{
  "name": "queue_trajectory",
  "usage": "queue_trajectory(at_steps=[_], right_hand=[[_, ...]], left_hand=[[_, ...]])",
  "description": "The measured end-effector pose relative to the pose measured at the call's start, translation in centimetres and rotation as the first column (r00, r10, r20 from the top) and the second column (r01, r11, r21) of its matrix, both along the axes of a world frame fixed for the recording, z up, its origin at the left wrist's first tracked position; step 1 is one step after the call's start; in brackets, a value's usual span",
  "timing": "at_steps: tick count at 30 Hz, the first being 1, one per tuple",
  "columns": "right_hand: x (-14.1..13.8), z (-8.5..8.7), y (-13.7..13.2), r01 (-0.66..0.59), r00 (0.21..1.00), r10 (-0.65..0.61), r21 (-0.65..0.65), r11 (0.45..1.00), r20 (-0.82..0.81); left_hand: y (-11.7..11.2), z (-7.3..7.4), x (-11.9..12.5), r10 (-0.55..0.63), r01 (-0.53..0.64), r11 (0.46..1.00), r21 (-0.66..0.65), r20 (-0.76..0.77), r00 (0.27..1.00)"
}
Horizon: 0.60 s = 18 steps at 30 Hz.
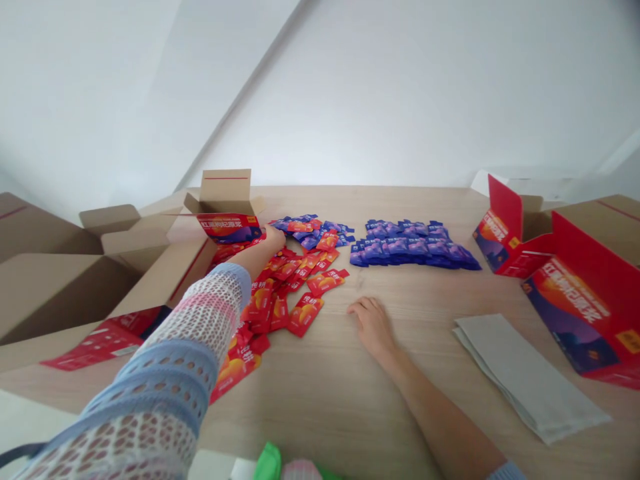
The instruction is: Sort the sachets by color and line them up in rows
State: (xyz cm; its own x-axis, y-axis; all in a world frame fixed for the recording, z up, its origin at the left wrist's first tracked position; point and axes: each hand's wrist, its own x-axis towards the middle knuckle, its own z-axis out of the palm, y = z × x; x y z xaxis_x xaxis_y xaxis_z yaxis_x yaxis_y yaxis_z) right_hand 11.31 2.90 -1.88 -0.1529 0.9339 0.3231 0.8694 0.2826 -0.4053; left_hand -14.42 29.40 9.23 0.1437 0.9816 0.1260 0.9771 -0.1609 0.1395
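**Left hand:** my left hand [267, 239] is stretched forward, its fingers bunched at the edge of a red carton [229, 227]; whether they grip it, I cannot tell.

**Right hand:** my right hand [373, 327] rests on the surface [320, 427], its fingers relaxed and empty.

**Red sachets:** a loose heap [280, 300] lies just below my left fingers.

**Purple sachets:** a loose patch [310, 231] lies just beyond my left fingers; neat packed rows [410, 245] lie ahead of my right fingers.

**Progress:** purple rows are ordered, red sachets remain scattered; carton contents are hidden.

**Around:** open cardboard boxes [55, 293] stand left of my left hand; printed cartons [575, 293] and folded grey paper [525, 373] lie right of my right fingers.
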Motion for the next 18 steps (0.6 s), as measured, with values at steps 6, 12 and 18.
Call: queue_trajectory(at_steps=[6, 12, 18], right_hand=[[0.2, -0.4, -0.6, -0.022, 1.000, 0.023, 0.018, 1.000, -0.022], [0.1, -0.3, -0.8, -0.013, 0.996, 0.014, 0.010, 1.000, -0.091], [0.1, -0.4, -0.2, 0.009, 0.915, -0.001, 0.017, 1.000, -0.404]], left_hand=[[-0.6, 1.6, -2.0, 0.066, -0.060, 0.997, 0.052, -0.141, 0.988], [-1.7, 5.7, -3.8, -0.053, 0.112, 0.965, 0.237, -0.245, 0.968], [-3.9, 9.3, -0.9, 0.004, -0.068, 0.920, 0.386, 0.164, 0.986]])
